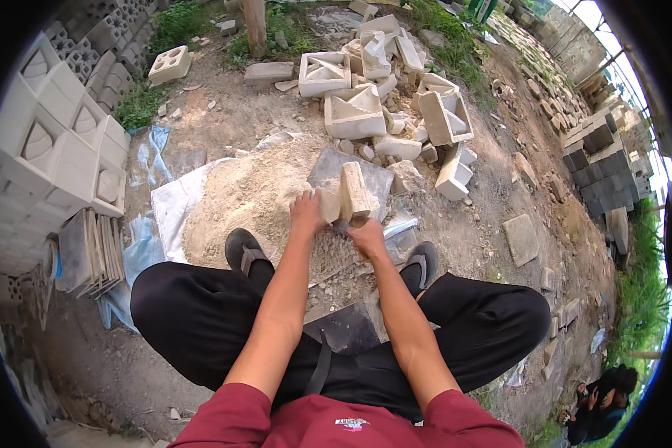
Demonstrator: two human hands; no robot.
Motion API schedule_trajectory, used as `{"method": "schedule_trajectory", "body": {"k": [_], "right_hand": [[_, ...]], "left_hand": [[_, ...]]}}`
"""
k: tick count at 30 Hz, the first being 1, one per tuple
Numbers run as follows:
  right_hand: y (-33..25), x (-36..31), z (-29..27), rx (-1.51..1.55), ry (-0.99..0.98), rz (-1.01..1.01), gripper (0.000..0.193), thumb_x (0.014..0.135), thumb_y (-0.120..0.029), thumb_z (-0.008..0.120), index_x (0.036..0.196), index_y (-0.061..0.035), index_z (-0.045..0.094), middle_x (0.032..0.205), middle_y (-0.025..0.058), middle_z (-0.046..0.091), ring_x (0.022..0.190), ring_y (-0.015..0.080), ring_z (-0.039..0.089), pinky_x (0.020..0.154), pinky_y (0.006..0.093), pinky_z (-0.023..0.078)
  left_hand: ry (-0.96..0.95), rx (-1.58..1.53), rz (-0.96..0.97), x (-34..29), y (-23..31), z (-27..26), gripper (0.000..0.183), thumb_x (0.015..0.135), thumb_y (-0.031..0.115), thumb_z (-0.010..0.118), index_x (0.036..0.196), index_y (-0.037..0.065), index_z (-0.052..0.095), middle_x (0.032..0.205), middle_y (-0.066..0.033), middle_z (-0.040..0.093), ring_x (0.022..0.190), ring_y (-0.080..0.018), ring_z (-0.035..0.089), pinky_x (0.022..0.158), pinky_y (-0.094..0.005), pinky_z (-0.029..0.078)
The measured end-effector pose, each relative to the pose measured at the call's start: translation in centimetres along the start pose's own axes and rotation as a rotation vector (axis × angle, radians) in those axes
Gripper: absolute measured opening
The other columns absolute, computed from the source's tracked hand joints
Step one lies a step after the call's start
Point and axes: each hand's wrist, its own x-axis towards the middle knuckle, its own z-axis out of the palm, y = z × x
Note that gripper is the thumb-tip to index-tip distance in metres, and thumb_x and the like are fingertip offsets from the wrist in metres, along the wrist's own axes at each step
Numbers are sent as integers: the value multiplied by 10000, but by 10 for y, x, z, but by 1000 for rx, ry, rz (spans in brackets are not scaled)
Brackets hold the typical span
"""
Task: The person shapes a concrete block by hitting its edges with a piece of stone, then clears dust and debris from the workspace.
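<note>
Near the middle of the frame both hands meet over a grey stone slab (328,170) that lies at the far edge of a pale sand pile (235,205). The left hand (307,211) is curled round a small pale concrete fragment (329,205), fingers closed on it, just left of centre. The right hand (367,237) sits a little lower and to the right — its fingers wrap the lower end of a mallet (354,193) with a pale, blocky head that stands upright above the fist, touching or nearly touching the fragment; the exact contact is hard to tell.

The person squats, black trousers filling the lower half of the frame, with a black sandal (243,250) left of the arms and another sandal (422,261) right of them. A dark flat slab (347,328) lies between the knees. The sand rests on a whitish plastic sheet (173,205) that spreads toward the left.

Above the hands, in the upper centre, lies a heap of broken patterned concrete blocks (384,97) — several square frames with triangular openings, some cracked. Whole decorative blocks are stacked (56,134) along the left edge, with thin flat tiles (97,250) leaning below them. A flat stone (520,239) lies alone on the dirt at right, and grey blocks are stacked (597,160) at the right rim. Another person (601,403) crouches at the lower right corner.
</note>
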Motion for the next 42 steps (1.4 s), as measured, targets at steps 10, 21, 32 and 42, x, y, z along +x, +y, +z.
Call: {"method": "schedule_trajectory", "body": {"k": [10, 21, 32, 42], "right_hand": [[-35, -29, 20, 44, 221, -61, 449, 705, -258, 695, 976, 85, 590, 892, 291, 667, 896, 461, 642, 805, 471, 519], [-21, -3, -6, 494, 127, -44, 412, 718, -216, 682, 985, 84, 594, 687, 176, 658, 537, 244, 661, 521, 370, 527], [-26, -17, -10, 409, 74, 77, 477, 695, -279, 700, 1007, 75, 630, 840, 231, 683, 763, 336, 689, 719, 410, 532], [11, -19, 17, -17, 52, -117, 445, 706, -224, 717, 1020, 74, 611, 832, 198, 683, 750, 297, 685, 687, 383, 542]], "left_hand": [[-33, -44, -22, -5, 4, -6, 971, 599, 305, 845, 1441, 138, 391, 1391, -147, 449, 1282, -336, 425, 1057, -488, 337], [-65, -21, -42, -9, 7, -8, 1026, 575, 321, 879, 1452, 148, 376, 1392, -133, 451, 1296, -319, 418, 1046, -474, 346], [-85, 40, -67, -10, 4, -15, 1026, 575, 345, 879, 1453, 145, 387, 1384, -102, 460, 1278, -277, 434, 1055, -439, 347], [-4, 13, -45, -7, 0, -1, 987, 591, 282, 864, 1447, 144, 394, 1378, -109, 462, 1284, -291, 429, 1051, -451, 353]]}}
